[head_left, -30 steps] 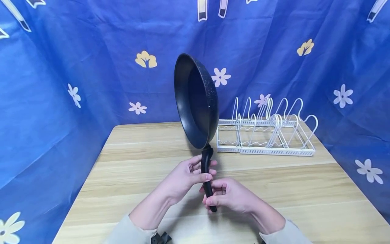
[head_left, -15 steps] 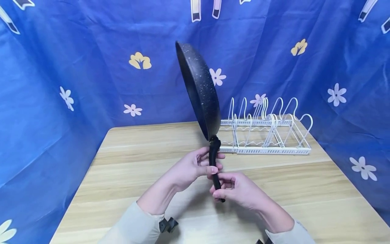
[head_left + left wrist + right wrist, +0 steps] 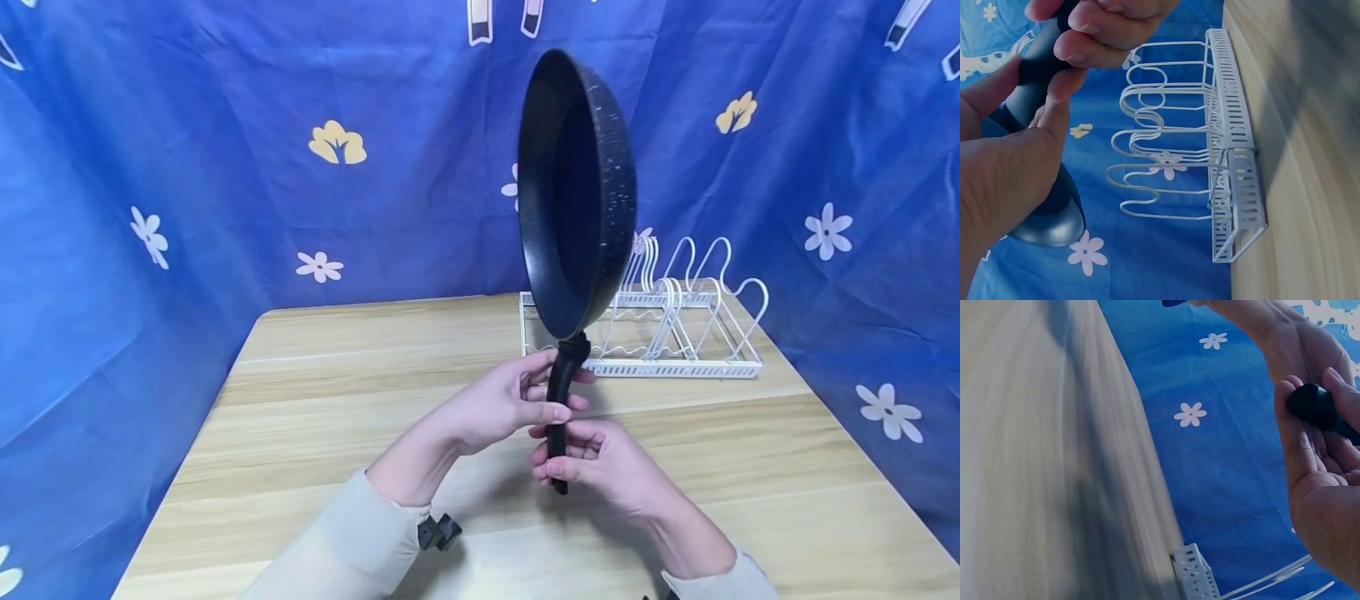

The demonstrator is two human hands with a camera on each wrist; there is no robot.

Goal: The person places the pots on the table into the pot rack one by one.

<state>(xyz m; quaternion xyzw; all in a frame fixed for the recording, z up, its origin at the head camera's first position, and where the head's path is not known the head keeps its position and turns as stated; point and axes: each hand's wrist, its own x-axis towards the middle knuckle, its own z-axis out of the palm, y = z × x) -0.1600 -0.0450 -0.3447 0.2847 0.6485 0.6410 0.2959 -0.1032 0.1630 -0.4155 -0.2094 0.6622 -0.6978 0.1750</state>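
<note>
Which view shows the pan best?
The head view: the whole pan stands upright, handle down in both hands, in front of the rack. The left wrist view shows only the handle and part of the pan's underside; the right wrist view shows just the handle's end.

Both hands carry the pan (image 3: 576, 196) up and rightward, its bowl now in front of the rack's (image 3: 678, 329) left end, open face turned back toward the camera.
</note>
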